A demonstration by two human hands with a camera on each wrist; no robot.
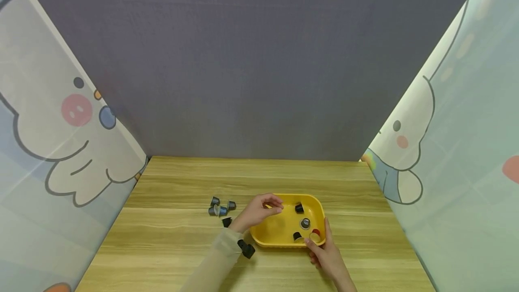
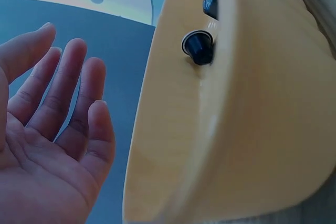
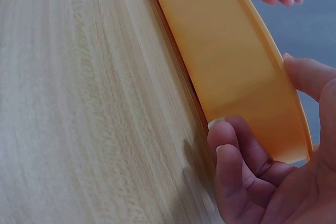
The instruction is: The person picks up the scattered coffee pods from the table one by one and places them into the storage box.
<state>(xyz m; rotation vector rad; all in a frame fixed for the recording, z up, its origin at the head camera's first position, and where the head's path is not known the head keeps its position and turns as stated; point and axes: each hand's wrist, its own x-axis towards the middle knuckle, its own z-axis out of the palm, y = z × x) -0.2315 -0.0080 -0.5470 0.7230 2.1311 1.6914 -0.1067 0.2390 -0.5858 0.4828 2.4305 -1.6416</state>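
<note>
The yellow tray (image 1: 279,229) sat well in from the far and side edges of the table (image 1: 162,238), with open room to its right. The right hand (image 1: 330,258) gripped its near right corner, thumb at the rim. The left hand (image 1: 257,211), fingers relaxed and holding nothing, hovered over the left end. Four capsules (image 1: 305,223) lay inside, toward the right, one of them red; five outer capsules (image 1: 222,211) lay left of the tray.

Room mid yellow tray (image 1: 279,230), capsules (image 1: 305,224) rightward, left hand (image 1: 259,211) above left end, clearance unclear
</note>
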